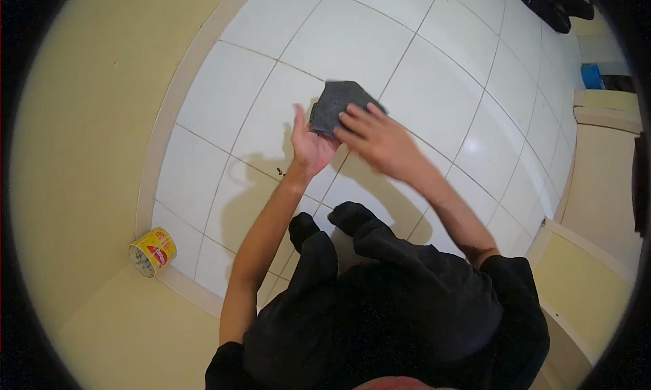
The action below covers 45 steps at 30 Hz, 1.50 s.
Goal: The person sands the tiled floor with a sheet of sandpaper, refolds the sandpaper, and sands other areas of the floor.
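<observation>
A dark grey flat bundle that looks like folded cloth point(339, 100) is held above the tiled floor. My left hand point(313, 147) is under it, palm up, with the thumb sticking out at the side and the other fingers hidden beneath. Across the top right of the cloth lies my right hand point(380, 142), its fingers spread and slightly blurred, touching the surface. Several small dark bits point(281, 171) lie on the floor near my left wrist.
A yellow and red tin point(153, 252) with greyish contents stands in the corner at the left wall point(102, 119). Dark items point(553, 3) lie at the top right, near a blue object point(592, 76). My feet in black socks point(349, 217) stand just below my hands.
</observation>
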Each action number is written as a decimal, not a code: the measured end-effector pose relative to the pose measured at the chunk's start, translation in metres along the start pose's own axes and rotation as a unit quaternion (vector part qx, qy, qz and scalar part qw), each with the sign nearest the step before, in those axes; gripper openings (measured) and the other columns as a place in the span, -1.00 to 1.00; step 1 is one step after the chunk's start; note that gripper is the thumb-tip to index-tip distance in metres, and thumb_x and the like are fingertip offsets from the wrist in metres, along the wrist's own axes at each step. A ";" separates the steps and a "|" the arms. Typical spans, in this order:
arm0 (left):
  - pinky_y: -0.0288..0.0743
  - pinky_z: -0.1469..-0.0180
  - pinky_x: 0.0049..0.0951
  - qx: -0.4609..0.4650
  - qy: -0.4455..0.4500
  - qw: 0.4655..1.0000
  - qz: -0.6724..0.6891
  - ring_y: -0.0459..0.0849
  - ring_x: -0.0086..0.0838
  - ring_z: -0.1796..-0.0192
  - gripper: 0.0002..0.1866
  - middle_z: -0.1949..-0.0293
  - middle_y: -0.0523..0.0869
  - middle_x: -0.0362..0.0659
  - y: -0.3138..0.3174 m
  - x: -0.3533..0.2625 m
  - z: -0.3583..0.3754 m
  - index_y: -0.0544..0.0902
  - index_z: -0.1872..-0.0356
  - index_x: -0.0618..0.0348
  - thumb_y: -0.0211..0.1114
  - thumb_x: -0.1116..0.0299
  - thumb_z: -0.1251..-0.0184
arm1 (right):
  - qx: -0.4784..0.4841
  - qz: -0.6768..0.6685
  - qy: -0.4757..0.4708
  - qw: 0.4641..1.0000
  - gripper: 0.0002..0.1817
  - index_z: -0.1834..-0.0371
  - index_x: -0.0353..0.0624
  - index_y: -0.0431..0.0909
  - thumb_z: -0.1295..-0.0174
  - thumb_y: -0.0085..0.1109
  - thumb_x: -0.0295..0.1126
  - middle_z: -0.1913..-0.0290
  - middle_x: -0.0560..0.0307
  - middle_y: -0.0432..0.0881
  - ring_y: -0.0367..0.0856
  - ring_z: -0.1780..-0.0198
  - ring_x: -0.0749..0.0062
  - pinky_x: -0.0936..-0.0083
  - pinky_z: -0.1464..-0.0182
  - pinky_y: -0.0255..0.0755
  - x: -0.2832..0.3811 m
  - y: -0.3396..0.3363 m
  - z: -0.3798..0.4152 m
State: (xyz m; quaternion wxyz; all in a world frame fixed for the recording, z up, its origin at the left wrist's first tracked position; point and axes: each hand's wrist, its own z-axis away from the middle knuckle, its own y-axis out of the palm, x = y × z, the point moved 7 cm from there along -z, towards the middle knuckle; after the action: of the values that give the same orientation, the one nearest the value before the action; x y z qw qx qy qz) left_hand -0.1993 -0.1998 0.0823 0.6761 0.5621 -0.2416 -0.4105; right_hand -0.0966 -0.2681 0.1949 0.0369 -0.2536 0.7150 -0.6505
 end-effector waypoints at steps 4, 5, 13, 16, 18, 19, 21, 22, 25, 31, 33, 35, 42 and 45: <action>0.53 -0.41 -0.15 -0.073 0.063 0.984 -0.152 0.68 -0.24 -0.33 -0.52 -0.30 0.70 -0.05 -0.023 -0.004 0.001 0.53 -0.40 0.24 0.21 0.16 -0.65 | -0.039 -0.082 0.041 0.995 -0.50 -0.35 -0.13 0.63 -0.49 0.27 -0.06 -0.55 -0.06 0.47 0.36 -0.61 -0.05 -0.09 -0.58 0.28 0.014 0.003 0.023; 0.54 -0.40 -0.16 -0.094 0.074 0.971 -0.205 0.68 -0.25 -0.33 -0.54 -0.30 0.70 -0.07 -0.027 -0.004 -0.001 0.55 -0.38 0.23 0.24 0.21 -0.63 | -0.108 -0.143 0.113 0.977 -0.50 -0.32 -0.14 0.64 -0.51 0.23 -0.03 -0.52 -0.04 0.50 0.40 -0.57 -0.04 -0.07 -0.56 0.30 -0.001 0.000 0.033; 0.57 -0.36 -0.18 -0.121 0.107 0.979 -0.121 0.70 -0.28 -0.28 -0.59 -0.26 0.70 -0.09 -0.002 0.020 0.002 0.57 -0.32 0.25 0.34 0.43 -0.53 | -0.128 -0.773 0.414 0.463 0.09 -0.06 -0.26 0.67 -0.47 -0.55 0.60 -0.19 -0.12 0.72 0.69 -0.18 0.04 0.04 -0.35 0.45 -0.057 0.131 0.120; 0.56 -0.36 -0.23 -0.147 0.149 0.967 -0.144 0.68 -0.29 -0.28 -0.59 -0.26 0.69 -0.10 0.006 0.045 0.005 0.55 -0.31 0.28 0.35 0.42 -0.54 | -0.175 -0.811 0.382 0.408 0.18 -0.36 -0.30 0.55 -0.39 -0.57 0.66 -0.32 -0.09 0.64 0.51 -0.44 0.13 0.02 -0.49 0.34 -0.005 0.120 0.081; 0.54 -0.38 -0.26 -0.137 0.153 0.960 -0.189 0.66 -0.30 -0.31 -0.59 -0.28 0.67 -0.11 0.012 0.059 0.007 0.53 -0.31 0.31 0.36 0.39 -0.56 | -0.261 -0.812 0.382 0.356 0.01 -0.44 -0.27 0.48 -0.50 -0.33 0.52 -0.39 -0.05 0.61 0.48 -0.48 0.18 0.09 -0.52 0.33 -0.003 0.115 0.068; 0.52 -0.39 -0.25 -0.107 0.146 0.940 -0.289 0.65 -0.27 -0.33 -0.60 -0.29 0.67 -0.09 0.011 0.065 0.008 0.55 -0.30 0.30 0.37 0.39 -0.55 | -0.293 -0.801 0.383 0.354 -0.09 -0.45 -0.26 0.46 -0.54 -0.22 0.43 -0.40 -0.03 0.60 0.49 -0.47 0.19 0.12 -0.52 0.34 -0.009 0.111 0.063; 0.49 -0.41 -0.23 -0.041 0.131 0.866 -0.480 0.63 -0.21 -0.37 -0.62 -0.32 0.67 -0.06 0.005 0.070 0.013 0.59 -0.27 0.28 0.39 0.39 -0.54 | -0.341 -0.790 0.393 0.324 -0.25 -0.46 -0.25 0.45 -0.60 -0.04 0.24 -0.41 0.01 0.60 0.53 -0.44 0.22 0.16 -0.51 0.37 -0.028 0.108 0.069; 0.48 -0.42 -0.21 0.005 0.132 0.795 -0.593 0.62 -0.18 -0.39 -0.64 -0.33 0.67 -0.04 0.017 0.068 0.017 0.61 -0.24 0.26 0.40 0.41 -0.52 | -0.357 -0.789 0.404 0.296 -0.32 -0.45 -0.25 0.46 -0.61 0.02 0.15 -0.40 0.02 0.61 0.55 -0.42 0.23 0.18 -0.50 0.39 -0.041 0.108 0.079; 0.45 -0.45 -0.18 0.105 0.126 0.608 -0.777 0.61 -0.10 -0.40 -0.68 -0.34 0.66 0.02 0.029 0.059 0.037 0.66 -0.17 0.23 0.42 0.47 -0.45 | -0.400 -0.743 0.429 0.323 -0.46 -0.40 -0.22 0.48 -0.64 0.08 -0.01 -0.31 0.05 0.66 0.66 -0.30 0.20 0.14 -0.40 0.53 -0.094 0.115 0.125; 0.49 -0.40 -0.23 -0.006 0.197 0.608 -0.769 0.67 -0.17 -0.32 -0.80 -0.29 0.70 0.02 -0.056 -0.036 0.090 0.69 -0.10 0.24 0.22 0.49 -0.59 | -0.536 -0.454 0.546 0.457 -0.59 -0.28 -0.23 0.60 -0.59 0.17 -0.15 -0.11 0.15 0.70 0.63 -0.11 0.37 0.32 -0.26 0.50 -0.202 0.058 0.329; 0.50 -0.38 -0.26 -0.164 0.217 0.615 -0.740 0.68 -0.28 -0.25 -0.81 -0.21 0.74 -0.04 -0.091 -0.086 0.116 0.69 -0.08 0.27 0.14 0.47 -0.65 | -0.560 -0.265 0.586 0.522 -0.63 -0.24 -0.27 0.63 -0.59 0.16 -0.21 -0.05 0.14 0.72 0.61 -0.05 0.39 0.36 -0.20 0.49 -0.217 0.025 0.411; 0.54 -0.28 -0.31 -0.262 0.300 0.606 -0.688 0.69 -0.35 -0.15 -0.76 -0.15 0.74 -0.06 -0.110 -0.126 0.148 0.67 -0.10 0.30 0.08 0.40 -0.72 | -0.529 -0.112 0.583 0.606 -0.63 -0.23 -0.36 0.62 -0.60 0.11 -0.27 -0.01 0.06 0.73 0.62 -0.01 0.38 0.39 -0.16 0.49 -0.199 -0.020 0.438; 0.54 -0.16 -0.35 -0.437 0.409 0.546 -0.586 0.67 -0.38 -0.06 -0.76 -0.07 0.73 -0.09 -0.192 -0.191 0.219 0.66 -0.07 0.30 0.08 0.37 -0.73 | -0.311 -0.019 0.736 0.601 -0.43 -0.42 -0.40 0.43 -0.50 0.26 -0.23 -0.21 -0.30 0.69 0.68 -0.25 -0.13 0.14 -0.34 0.47 -0.219 0.062 0.573; 0.54 -0.16 -0.33 -0.433 0.393 0.454 -0.673 0.65 -0.33 -0.05 -0.77 -0.03 0.71 -0.07 -0.176 -0.185 0.211 0.65 -0.06 0.32 0.09 0.38 -0.72 | -0.364 0.037 0.702 0.611 -0.32 -0.55 -0.30 0.27 -0.45 0.30 -0.35 -0.30 -0.31 0.60 0.58 -0.33 -0.15 0.06 -0.39 0.41 -0.187 0.064 0.527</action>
State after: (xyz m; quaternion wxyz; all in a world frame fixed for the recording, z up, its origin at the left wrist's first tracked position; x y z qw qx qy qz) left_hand -0.5169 -0.1705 -0.0085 0.3691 0.2865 0.7114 -0.5250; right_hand 0.2476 -0.6696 0.0026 -0.5474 0.3149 0.7091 -0.3136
